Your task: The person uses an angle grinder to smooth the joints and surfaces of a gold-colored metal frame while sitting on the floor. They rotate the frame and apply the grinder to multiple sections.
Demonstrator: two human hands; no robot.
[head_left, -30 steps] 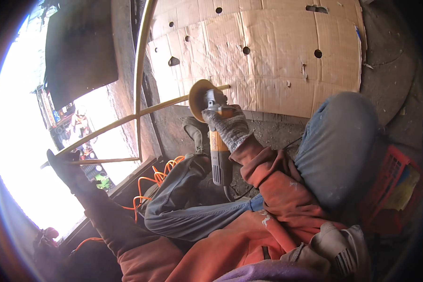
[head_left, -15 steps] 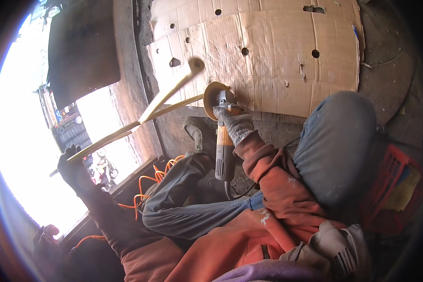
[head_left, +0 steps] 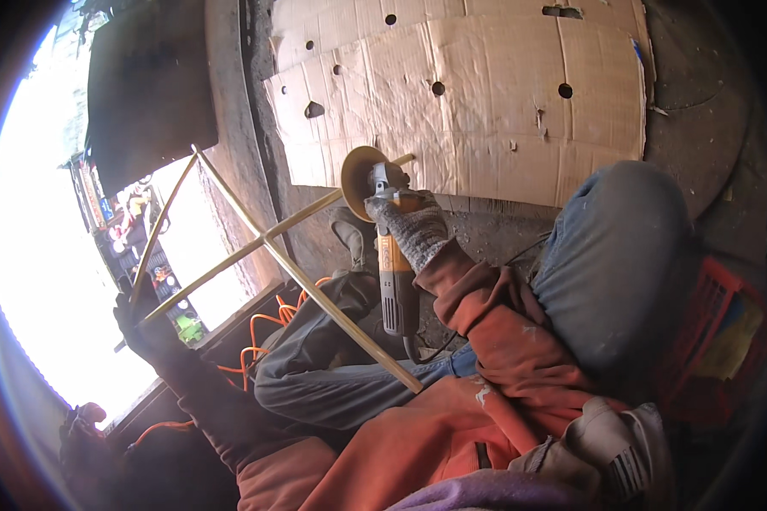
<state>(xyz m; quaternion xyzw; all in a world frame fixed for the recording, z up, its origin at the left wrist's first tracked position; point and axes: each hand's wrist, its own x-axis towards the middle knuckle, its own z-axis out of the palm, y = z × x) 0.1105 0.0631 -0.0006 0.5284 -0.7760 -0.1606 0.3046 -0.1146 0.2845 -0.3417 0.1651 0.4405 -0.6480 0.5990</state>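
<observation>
Left hand: dark-gloved left hand (head_left: 149, 328) closed round one end of the thin brass-coloured metal rod frame (head_left: 268, 243), holding it up against the bright opening.
Right hand: grey knit-gloved right hand (head_left: 413, 230) gripping the orange-and-grey angle grinder (head_left: 392, 272) near its head.
Grinder disc: round yellowish disc (head_left: 362, 175) touching the rod's far end.
Frame: crossed rods, tilted above the person's knees.
Surroundings: perforated brown cardboard sheet (head_left: 477, 94) behind; orange cable (head_left: 268, 328) below.

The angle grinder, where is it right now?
In the head view, the angle grinder sits centre frame, gripped by the gloved right hand, its disc against the yellow metal frame just below the cardboard sheet.
</observation>
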